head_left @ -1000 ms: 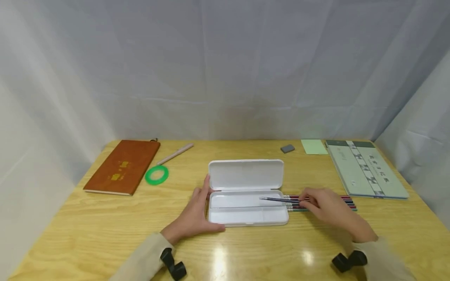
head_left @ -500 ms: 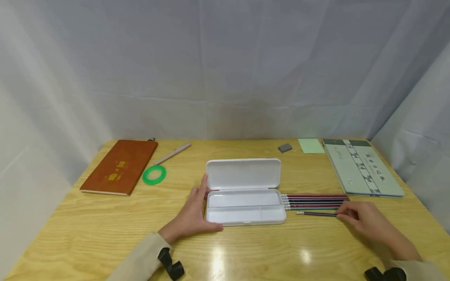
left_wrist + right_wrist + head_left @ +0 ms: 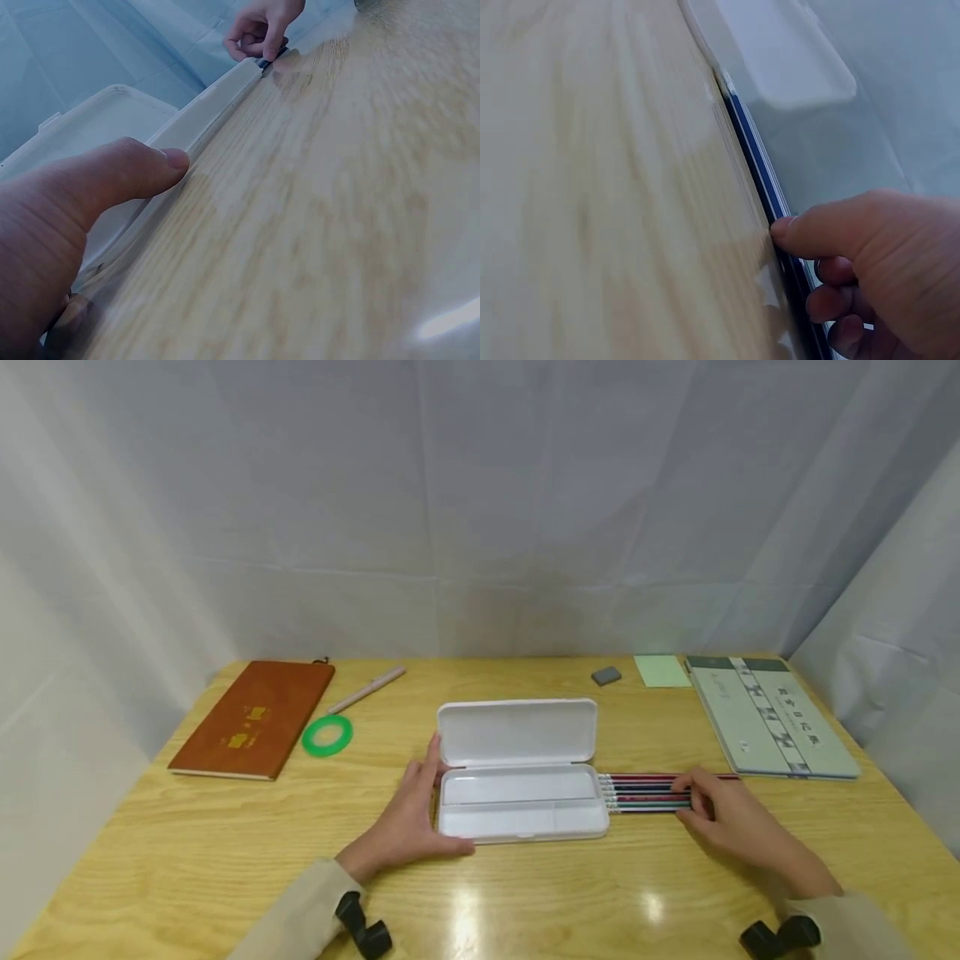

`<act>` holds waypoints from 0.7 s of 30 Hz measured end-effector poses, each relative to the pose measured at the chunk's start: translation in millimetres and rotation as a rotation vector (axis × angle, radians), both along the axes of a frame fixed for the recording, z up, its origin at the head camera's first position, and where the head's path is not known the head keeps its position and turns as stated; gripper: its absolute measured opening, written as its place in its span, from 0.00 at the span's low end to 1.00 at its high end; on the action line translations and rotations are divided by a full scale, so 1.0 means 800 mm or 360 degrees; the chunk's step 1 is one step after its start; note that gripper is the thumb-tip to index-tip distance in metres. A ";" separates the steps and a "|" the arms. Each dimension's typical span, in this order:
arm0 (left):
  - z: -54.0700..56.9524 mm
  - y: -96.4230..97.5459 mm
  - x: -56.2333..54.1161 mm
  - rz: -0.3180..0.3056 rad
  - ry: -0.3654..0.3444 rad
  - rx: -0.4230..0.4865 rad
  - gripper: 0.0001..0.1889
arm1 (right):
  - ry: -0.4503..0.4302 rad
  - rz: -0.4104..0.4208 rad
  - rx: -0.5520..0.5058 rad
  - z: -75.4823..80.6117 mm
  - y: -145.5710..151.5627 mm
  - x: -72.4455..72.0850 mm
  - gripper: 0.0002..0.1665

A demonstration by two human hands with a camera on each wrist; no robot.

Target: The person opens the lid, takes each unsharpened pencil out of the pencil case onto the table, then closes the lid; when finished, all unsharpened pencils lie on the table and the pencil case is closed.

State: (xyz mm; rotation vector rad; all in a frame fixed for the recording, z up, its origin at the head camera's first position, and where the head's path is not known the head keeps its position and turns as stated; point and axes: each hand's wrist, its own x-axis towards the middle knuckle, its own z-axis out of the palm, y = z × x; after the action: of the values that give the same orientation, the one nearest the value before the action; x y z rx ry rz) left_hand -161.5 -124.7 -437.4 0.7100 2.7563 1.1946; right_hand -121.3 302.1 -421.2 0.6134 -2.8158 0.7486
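Observation:
An open white pencil case [image 3: 522, 822] lies mid-table, its lid raised at the back. My left hand [image 3: 405, 827] holds its left end, thumb along the front wall and index finger up beside the lid. In the left wrist view, the thumb [image 3: 127, 176] presses on the case's edge. Several dark red, navy and green pencils [image 3: 645, 797] lie in a row against the case's right end, eraser ends toward it. My right hand [image 3: 731, 818] grips the row, thumb on the near navy pencil [image 3: 757, 165] and fingers curled at the far side. The hand hides the pencils' right ends.
A brown notebook [image 3: 255, 718], a pale pen [image 3: 367, 689] and a green tape ring [image 3: 327, 735] lie at the left. Behind at the right are a grey eraser [image 3: 606, 676], green sticky notes [image 3: 662, 671] and a pale green notebook [image 3: 772, 718].
My right hand has carried a navy pencil from over the case to the row's near side and let it lie there. It now grips the row farther left. My left hand stays put.

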 end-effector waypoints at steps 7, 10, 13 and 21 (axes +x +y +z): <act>0.000 0.000 0.001 0.0002 0.0004 0.0000 0.76 | -0.0205 0.0075 -0.0017 0.015 -0.043 -0.016 0.13; 0.001 -0.001 0.001 0.0004 0.0003 0.0002 0.76 | -0.0088 0.0123 -0.0077 0.019 -0.060 -0.031 0.18; 0.000 -0.001 0.001 0.0004 -0.0009 0.0007 0.76 | -0.0035 0.0152 -0.0209 0.024 -0.074 -0.050 0.29; 0.000 -0.001 0.001 0.0009 0.0004 -0.0005 0.76 | -0.0382 0.0069 -0.0814 0.029 -0.104 -0.077 0.34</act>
State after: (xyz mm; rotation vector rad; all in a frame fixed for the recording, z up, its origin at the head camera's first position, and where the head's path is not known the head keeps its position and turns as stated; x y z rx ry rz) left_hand -160.7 -125.2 -437.4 0.7047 2.7634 1.1910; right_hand -182.5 218.6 -397.7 0.5199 -2.6382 1.5710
